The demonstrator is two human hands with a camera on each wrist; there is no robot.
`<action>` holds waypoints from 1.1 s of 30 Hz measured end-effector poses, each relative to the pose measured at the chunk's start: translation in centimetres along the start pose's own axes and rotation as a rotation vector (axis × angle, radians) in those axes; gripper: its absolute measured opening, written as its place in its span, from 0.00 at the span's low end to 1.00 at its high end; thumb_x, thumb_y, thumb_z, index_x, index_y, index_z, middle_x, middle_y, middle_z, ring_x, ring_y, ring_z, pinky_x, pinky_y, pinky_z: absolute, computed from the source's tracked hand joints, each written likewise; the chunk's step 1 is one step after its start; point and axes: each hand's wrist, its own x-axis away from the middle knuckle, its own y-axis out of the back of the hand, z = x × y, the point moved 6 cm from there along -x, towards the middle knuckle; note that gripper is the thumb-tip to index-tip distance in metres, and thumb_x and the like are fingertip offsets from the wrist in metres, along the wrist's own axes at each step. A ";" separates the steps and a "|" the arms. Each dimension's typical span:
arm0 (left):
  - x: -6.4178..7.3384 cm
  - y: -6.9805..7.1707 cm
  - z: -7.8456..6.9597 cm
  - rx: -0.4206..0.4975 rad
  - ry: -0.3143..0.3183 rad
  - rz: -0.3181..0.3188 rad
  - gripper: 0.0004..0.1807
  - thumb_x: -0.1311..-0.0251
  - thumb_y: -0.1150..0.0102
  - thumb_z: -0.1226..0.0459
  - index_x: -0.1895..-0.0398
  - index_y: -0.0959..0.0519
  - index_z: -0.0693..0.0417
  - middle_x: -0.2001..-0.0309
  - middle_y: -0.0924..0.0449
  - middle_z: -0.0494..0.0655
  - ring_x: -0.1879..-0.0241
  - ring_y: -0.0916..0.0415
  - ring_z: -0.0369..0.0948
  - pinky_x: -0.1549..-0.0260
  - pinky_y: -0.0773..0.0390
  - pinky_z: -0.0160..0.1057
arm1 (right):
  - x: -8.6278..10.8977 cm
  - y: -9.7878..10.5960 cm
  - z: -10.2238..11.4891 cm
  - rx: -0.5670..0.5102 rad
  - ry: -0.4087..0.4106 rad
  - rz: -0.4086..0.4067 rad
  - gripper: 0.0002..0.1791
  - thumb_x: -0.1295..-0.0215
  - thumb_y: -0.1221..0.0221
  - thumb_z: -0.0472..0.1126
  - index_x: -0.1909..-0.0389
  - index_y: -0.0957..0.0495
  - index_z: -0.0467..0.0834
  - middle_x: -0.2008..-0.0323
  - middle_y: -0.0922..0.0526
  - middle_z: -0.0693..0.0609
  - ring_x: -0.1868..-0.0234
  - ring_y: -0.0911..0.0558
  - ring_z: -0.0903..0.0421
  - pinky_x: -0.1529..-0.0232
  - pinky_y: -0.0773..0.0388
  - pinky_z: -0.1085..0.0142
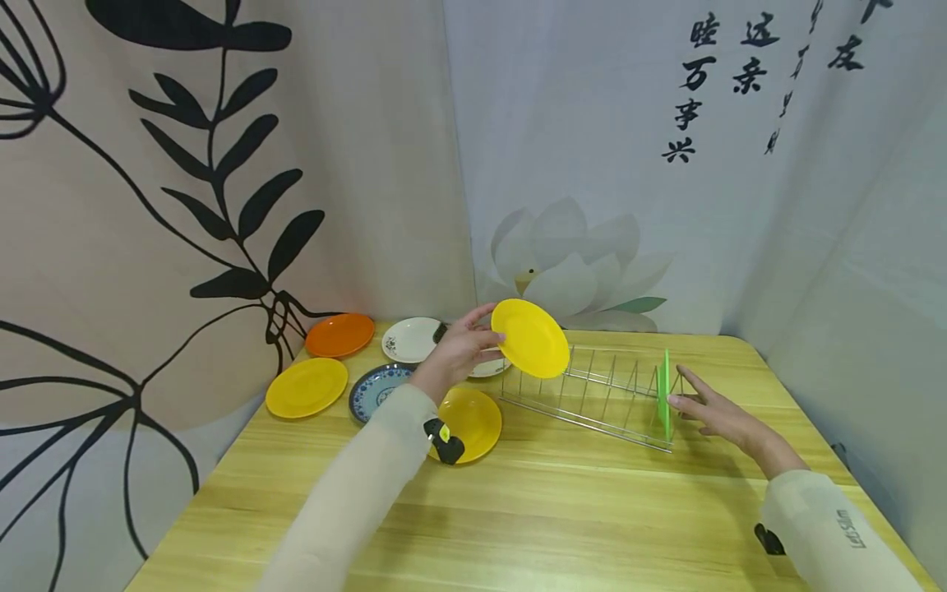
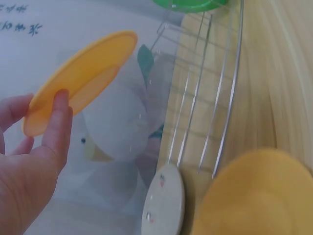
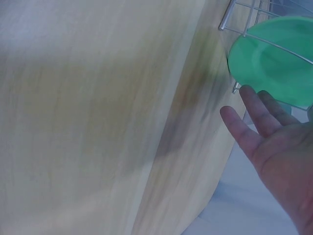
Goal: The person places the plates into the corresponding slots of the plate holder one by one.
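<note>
A yellow plate (image 1: 530, 338) is pinched at its rim by the left hand (image 1: 460, 352), raised and tilted over the left end of a wire dish rack (image 1: 592, 395). Thumb and fingers grip opposite faces of that plate in the left wrist view, where it looks orange (image 2: 80, 81). At the rack's right end a green plate (image 1: 663, 396) stands upright between the wires. Beside it is the right hand (image 1: 721, 415), fingers spread and loosely extended, fingertips close to the plate's outer face. The right wrist view shows the green plate (image 3: 274, 61) behind the rack wires, just beyond those fingertips.
Left of the rack lie an orange plate (image 1: 340, 335), a yellow plate (image 1: 307, 387), a blue patterned plate (image 1: 376, 388), white plates (image 1: 409, 339) and another yellow plate (image 1: 473, 423), partly behind the left arm. Cloth hangings (image 1: 370, 164) close off the wooden table's (image 1: 562, 518) back and sides.
</note>
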 end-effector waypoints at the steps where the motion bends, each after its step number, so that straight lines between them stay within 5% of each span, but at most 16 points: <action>1: -0.1 -0.5 0.0 0.006 -0.001 0.011 0.36 0.39 0.41 0.79 0.29 0.34 0.47 0.44 0.25 0.58 0.56 0.20 0.46 0.50 0.19 0.48 | 0.0 0.0 0.0 0.000 0.001 -0.002 0.46 0.22 0.56 0.57 0.23 0.79 0.53 0.28 0.54 0.22 0.33 0.42 0.23 0.45 0.34 0.29; 12: -1.8 -6.3 0.8 0.044 0.022 0.054 0.38 0.41 0.42 0.81 0.27 0.35 0.49 0.41 0.27 0.58 0.48 0.22 0.52 0.50 0.19 0.49 | 0.2 0.0 0.0 -0.006 0.008 -0.007 0.45 0.22 0.56 0.57 0.22 0.78 0.54 0.28 0.54 0.22 0.34 0.41 0.23 0.45 0.33 0.29; 22: -2.6 -10.7 1.3 0.034 0.005 0.067 0.37 0.43 0.40 0.81 0.30 0.31 0.51 0.52 0.24 0.57 0.57 0.18 0.49 0.54 0.18 0.51 | 0.1 0.1 -0.1 -0.010 0.012 -0.010 0.45 0.22 0.55 0.56 0.22 0.78 0.54 0.29 0.53 0.22 0.34 0.40 0.22 0.46 0.32 0.29; 33: -3.2 -14.7 2.3 -0.067 -0.014 0.085 0.35 0.41 0.38 0.79 0.30 0.30 0.51 0.50 0.23 0.58 0.55 0.19 0.50 0.52 0.19 0.55 | 0.3 -0.1 0.1 -0.009 0.017 -0.010 0.45 0.22 0.55 0.56 0.22 0.77 0.54 0.29 0.53 0.22 0.34 0.40 0.23 0.46 0.32 0.30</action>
